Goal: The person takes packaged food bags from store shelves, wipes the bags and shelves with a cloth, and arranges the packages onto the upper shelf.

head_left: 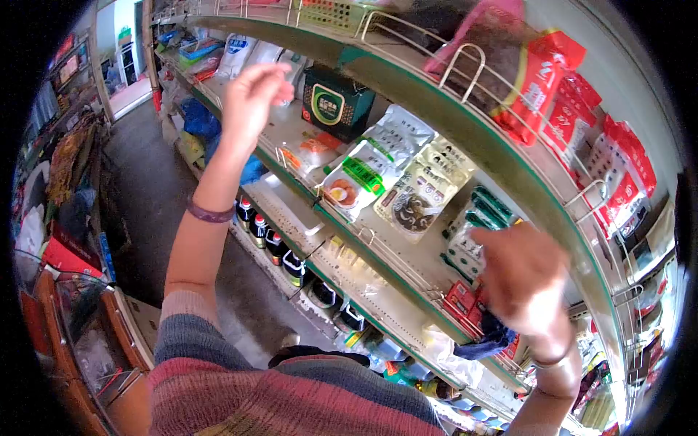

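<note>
My left hand point(254, 102) is raised in front of the upper left shelf, fingers loosely bent and partly apart, with nothing visible in them. Beyond it stands a dark green box point(336, 103) with a round emblem. Motion smears my right hand point(523, 272), so its fingers do not show clearly. It is in front of green-and-white packets point(465, 243) on the same shelf. A dark blue cloth point(491, 340) hangs by the shelf edge below the right hand; whether they touch, I cannot tell. Red small boxes point(461, 299) lie beside the cloth.
White pouches with food pictures point(356, 178) and a cream pouch point(418, 192) lie mid-shelf. Red bags point(538, 87) stand on the upper shelf behind a wire rail point(465, 69). Dark bottles point(273, 243) line the bottom. A grey aisle floor point(138, 160) runs left.
</note>
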A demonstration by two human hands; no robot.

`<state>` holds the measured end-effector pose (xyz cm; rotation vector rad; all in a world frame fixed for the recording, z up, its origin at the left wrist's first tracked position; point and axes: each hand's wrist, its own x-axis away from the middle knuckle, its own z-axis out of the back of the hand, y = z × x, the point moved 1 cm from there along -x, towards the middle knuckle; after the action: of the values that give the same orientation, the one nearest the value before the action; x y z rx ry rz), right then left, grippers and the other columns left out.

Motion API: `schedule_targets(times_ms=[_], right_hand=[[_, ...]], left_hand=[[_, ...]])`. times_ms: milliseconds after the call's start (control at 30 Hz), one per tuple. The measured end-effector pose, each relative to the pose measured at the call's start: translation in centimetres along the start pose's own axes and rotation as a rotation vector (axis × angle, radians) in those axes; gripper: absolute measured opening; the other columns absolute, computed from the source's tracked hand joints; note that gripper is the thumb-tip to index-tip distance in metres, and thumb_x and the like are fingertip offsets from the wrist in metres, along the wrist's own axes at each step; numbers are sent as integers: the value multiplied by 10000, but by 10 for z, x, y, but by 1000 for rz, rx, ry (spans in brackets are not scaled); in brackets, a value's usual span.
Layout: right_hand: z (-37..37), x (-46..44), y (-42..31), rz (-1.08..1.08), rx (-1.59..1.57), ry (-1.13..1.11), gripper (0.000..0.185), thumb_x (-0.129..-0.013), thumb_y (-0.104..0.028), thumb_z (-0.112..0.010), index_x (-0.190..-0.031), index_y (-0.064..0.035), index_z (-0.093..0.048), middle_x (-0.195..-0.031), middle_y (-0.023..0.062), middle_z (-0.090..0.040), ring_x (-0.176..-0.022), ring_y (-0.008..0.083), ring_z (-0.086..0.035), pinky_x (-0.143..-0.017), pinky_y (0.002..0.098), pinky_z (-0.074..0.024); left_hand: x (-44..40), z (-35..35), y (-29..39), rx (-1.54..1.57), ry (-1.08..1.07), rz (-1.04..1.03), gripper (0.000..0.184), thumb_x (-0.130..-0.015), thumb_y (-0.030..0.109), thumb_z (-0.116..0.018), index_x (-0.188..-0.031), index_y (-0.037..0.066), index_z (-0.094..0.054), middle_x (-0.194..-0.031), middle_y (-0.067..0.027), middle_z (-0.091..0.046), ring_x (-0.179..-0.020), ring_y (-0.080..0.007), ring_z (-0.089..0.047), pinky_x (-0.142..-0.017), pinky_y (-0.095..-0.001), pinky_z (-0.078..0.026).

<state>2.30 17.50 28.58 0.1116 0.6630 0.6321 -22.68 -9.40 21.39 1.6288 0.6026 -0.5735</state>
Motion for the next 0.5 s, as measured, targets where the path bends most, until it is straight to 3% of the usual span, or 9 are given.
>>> schedule_targets(times_ms=[33,133,267,300,367,433,500], right_hand=[[-30,-6,-6,7,-126,-12,169,-695,-31,-593,-863,-41,-602,-606,95,-522,-534,263,-533,-484,352,-449],[-116,-24,-7,-109,-346,-198,178,-767,-118,-546,-917,-27,-576,-702,158,-579,-626,302,-582,-541,399,-471],[-256,-61,18,-332,-555,-376,208,-805,-182,-485,-944,-48,-563,-806,220,-589,-725,361,-585,-641,444,-471],[-288,-71,23,-386,-684,-364,204,-805,-186,-475,-935,-56,-565,-803,228,-585,-735,371,-580,-665,455,-467],[-323,-97,21,-487,-653,-362,207,-764,-166,-491,-900,-32,-573,-791,224,-588,-761,372,-576,-705,449,-460],[-402,-104,42,124,-333,-216,244,-703,-159,-521,-890,-13,-578,-794,215,-592,-766,366,-570,-722,434,-455],[-460,-113,41,-149,-325,-443,254,-744,-173,-485,-932,-29,-577,-957,186,-561,-861,345,-550,-751,435,-453]], left_hand=[[1,4,-29,-71,-46,119,181,-848,101,-508,-986,35,-604,-774,-65,-629,-689,-114,-597,-610,-226,-460],[4,17,-135,-453,-270,168,270,-796,183,-576,-1019,30,-586,-875,-122,-631,-772,-193,-608,-671,-293,-475],[-4,23,-203,-1041,-534,113,402,-753,297,-604,-1038,16,-569,-938,-184,-607,-836,-308,-591,-742,-374,-468],[-10,22,-210,-1088,-554,111,383,-757,302,-593,-999,5,-576,-921,-189,-606,-851,-322,-582,-753,-387,-462],[-17,17,-222,-1179,-593,99,364,-765,312,-569,-921,-16,-591,-887,-200,-605,-880,-348,-565,-773,-412,-451],[-25,12,-225,-1207,-666,51,337,-760,323,-568,-946,43,-580,-947,-176,-597,-890,-341,-563,-778,-424,-445],[-35,15,-252,-1162,-741,-65,402,-770,362,-552,-1087,116,-529,-1045,-159,-570,-940,-336,-549,-811,-423,-435]])
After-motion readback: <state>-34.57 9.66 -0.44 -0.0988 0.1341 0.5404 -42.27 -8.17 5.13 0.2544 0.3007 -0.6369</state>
